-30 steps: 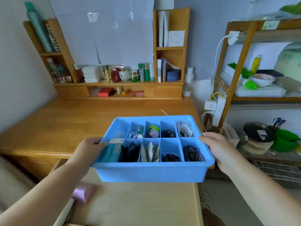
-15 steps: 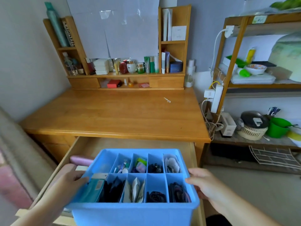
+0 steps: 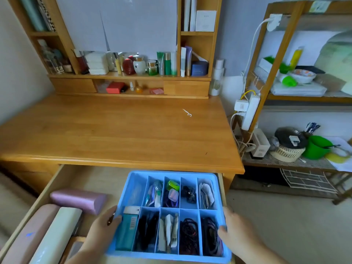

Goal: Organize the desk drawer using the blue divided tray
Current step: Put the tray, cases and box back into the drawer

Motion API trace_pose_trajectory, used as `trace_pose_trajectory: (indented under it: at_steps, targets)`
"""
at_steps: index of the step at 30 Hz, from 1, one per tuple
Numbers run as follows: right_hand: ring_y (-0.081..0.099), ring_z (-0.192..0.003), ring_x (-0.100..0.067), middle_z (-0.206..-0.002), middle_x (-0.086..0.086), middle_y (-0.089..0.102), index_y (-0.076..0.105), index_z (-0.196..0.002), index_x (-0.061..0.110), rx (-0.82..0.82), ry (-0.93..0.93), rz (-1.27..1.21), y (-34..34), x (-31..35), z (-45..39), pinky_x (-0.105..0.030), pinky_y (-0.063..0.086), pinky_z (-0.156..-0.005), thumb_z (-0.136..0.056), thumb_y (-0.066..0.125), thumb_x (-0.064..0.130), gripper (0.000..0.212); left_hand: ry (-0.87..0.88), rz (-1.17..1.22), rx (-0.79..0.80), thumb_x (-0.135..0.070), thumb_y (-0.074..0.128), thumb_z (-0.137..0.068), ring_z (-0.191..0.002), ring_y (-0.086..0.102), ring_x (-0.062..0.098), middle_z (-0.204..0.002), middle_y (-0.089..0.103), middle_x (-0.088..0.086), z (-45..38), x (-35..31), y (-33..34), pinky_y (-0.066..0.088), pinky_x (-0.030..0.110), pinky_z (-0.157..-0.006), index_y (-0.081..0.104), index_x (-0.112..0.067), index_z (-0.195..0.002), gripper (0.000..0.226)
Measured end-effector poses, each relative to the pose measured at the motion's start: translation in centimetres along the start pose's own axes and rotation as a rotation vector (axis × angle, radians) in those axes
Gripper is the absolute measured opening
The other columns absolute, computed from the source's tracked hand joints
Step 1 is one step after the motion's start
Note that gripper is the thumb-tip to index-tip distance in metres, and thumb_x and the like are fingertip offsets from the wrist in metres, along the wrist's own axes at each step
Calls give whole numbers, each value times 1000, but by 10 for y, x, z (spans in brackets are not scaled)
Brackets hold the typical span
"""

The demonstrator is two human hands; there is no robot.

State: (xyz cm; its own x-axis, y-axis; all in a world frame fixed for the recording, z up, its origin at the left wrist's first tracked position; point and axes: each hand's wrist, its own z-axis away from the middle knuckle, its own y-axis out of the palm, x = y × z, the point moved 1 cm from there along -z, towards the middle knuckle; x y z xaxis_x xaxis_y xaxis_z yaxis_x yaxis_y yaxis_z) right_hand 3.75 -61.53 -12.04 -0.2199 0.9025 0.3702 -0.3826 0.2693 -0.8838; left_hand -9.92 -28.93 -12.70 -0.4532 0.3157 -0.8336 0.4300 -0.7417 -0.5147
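Blue plastic, the divided tray (image 3: 172, 216) now sits low inside the open desk drawer (image 3: 62, 180), hard against its right side, where half a second ago it was still held above the drawer's front and a second ago it hung level with the desktop. The left hand (image 3: 101, 227) grips the tray's left wall, thumb hooked over the rim beside a teal box (image 3: 128, 228) in the near-left compartment. The right hand (image 3: 235, 232) holds the right wall, thumb curled over the rim next to the dark coiled items (image 3: 210, 235) in the near-right cell. Both hands have kept the same holds throughout.

The tray's far edge has slipped just under the lip of the wooden desk (image 3: 122, 134) (the overhang shades the back row only slightly). The back cells hold small tubes (image 3: 154, 191), a green case (image 3: 173, 185) and white packets (image 3: 206, 192).

To the tray's left in the drawer lie a mauve case (image 3: 78, 201), touching or nearly touching the tray's wall, and nearer the camera a pink case (image 3: 28, 235) and a cream case (image 3: 57, 237) side by side. These crowd the drawer's left half. A floss pick (image 3: 187, 112) lies on the desktop, and a shelf unit (image 3: 129, 73) of bottles stands behind.
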Motion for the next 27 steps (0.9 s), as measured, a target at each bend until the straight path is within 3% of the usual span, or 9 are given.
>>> trace_pose_trajectory:
  at_steps: [4,7,9,11,14,16,19,21,27]
  targets:
    - [40,-45,-7,-56,6,44,22,-139,32,-45,-17,57,4,-12,-10,-18,23,-40,-82,41,38,60,-43,-30,-18,0,58,-89,-79,63,19,-88,70,6,-17,10,14,43,4,-59,63,-14,-113,29]
    - [44,-46,-8,-55,5,46,18,-143,31,-75,-22,44,4,-14,-18,-21,27,-41,-84,42,39,65,-91,-29,-21,-3,58,-90,-90,62,25,-101,68,13,-29,8,19,49,22,-80,59,-9,-124,34]
    - [48,-48,-9,-57,5,50,20,-143,29,-101,-24,46,1,-12,-25,-22,29,-42,-85,45,36,63,-110,-63,-20,-5,56,-91,-88,61,28,-100,67,20,-38,2,21,48,38,-84,58,-10,-125,34]
    - [50,-50,-9,-61,5,54,21,-143,27,-109,-24,31,-1,-9,-28,-23,33,-42,-87,47,32,62,-94,-136,-14,-9,55,-93,-81,59,29,-94,65,20,-44,-4,22,47,33,-72,56,-11,-127,35]
    - [57,-66,-18,-87,1,61,25,-140,24,-115,-10,67,-2,-6,-30,-29,40,-53,-88,46,29,56,-32,-298,19,-15,54,-94,-70,55,15,-83,61,3,-44,-10,17,39,17,-56,53,-17,-130,36]
    - [60,-74,-22,-91,-3,62,25,-141,21,-108,-6,122,1,-4,-26,-30,42,-57,-89,45,27,56,-14,-392,71,-18,52,-94,-66,58,12,-77,63,-1,-36,-11,12,42,19,-53,54,-20,-125,30]
    - [64,-73,-25,-84,-4,66,23,-140,16,-82,-25,178,10,-5,-10,-32,45,-58,-89,44,25,56,-18,-482,94,-23,51,-94,-61,60,9,-69,62,-4,-16,-4,6,45,23,-50,53,-22,-118,24]
    - [65,-73,-25,-82,-2,67,18,-143,15,-68,-33,215,16,-8,5,-32,46,-58,-90,42,29,60,-7,-496,81,-25,52,-94,-62,57,9,-69,59,-7,0,5,3,40,23,-53,49,-23,-129,36]
    - [66,-75,-18,-86,4,66,15,-147,12,-80,-109,423,27,-12,39,-29,40,-56,-89,39,36,66,-7,-550,126,-28,48,-95,-81,62,16,-93,66,-2,30,20,-1,45,27,-63,43,-25,-135,40]
